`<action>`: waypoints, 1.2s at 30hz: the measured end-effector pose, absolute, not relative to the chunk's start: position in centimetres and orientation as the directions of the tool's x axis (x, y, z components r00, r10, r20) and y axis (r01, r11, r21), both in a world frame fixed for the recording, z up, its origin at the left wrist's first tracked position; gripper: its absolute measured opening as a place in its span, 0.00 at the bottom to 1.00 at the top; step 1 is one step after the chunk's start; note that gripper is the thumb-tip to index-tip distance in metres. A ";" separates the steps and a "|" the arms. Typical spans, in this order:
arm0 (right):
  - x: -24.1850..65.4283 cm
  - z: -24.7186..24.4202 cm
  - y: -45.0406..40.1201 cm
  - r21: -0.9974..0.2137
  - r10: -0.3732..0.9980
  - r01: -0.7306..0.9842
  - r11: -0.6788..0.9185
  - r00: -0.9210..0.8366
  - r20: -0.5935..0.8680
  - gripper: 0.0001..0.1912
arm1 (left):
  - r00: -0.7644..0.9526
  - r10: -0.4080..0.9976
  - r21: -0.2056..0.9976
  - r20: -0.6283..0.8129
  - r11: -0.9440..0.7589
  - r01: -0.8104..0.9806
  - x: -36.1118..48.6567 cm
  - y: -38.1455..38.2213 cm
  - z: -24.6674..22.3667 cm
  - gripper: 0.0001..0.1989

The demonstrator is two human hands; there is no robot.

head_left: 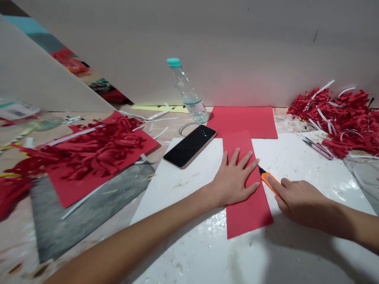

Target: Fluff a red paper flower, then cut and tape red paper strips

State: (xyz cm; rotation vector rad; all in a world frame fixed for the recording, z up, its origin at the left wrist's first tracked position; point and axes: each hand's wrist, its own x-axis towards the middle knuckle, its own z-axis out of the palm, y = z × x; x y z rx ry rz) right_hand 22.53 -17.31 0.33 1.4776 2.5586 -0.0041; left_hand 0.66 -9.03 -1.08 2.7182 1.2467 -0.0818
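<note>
A long red strip [248,213] lies on the white board [183,244], its far end meeting a wider red sheet [245,118]. My left hand [235,177] rests flat on the strip with its fingers spread, holding nothing. Just right of the strip, my right hand [299,199] is closed round an orange cutter [270,183]. The cutter's dark tip is at the strip's right edge, near my left fingertips; whether it touches the strip I cannot tell.
A phone [191,146] lies left of the strip, with a bottle [191,94] behind it. Cut red pieces [97,152] are heaped at left, and more red cuttings [343,110] at right beside small scissors [319,150]. A pale wall [207,47] stands behind.
</note>
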 end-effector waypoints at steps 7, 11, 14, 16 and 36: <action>22.6 0.4 -19.8 0.153 0.835 0.821 0.550 -0.537 -0.119 0.35 | 0.675 0.734 0.121 -0.071 -0.665 0.736 0.6 -9.2 -1.4 0.38; 22.4 0.5 -19.0 0.134 0.835 0.825 0.549 -0.537 -0.119 0.35 | 0.663 0.737 0.148 -0.132 -0.647 0.748 0.6 -9.0 -2.1 0.40; 22.5 0.4 -18.4 0.153 0.829 0.815 0.559 -0.554 -0.078 0.34 | 0.660 0.741 0.148 -0.124 -0.644 0.750 0.7 -9.0 -2.1 0.40; 22.6 0.2 -18.4 0.160 0.824 0.809 0.565 -0.563 -0.062 0.34 | 0.660 0.743 0.149 -0.111 -0.644 0.750 0.7 -9.0 -2.0 0.40; 22.9 -0.1 -17.2 0.107 0.869 0.865 0.491 -0.477 -0.131 0.29 | 0.672 0.731 0.156 -0.122 -0.654 0.740 0.7 -8.9 -2.1 0.40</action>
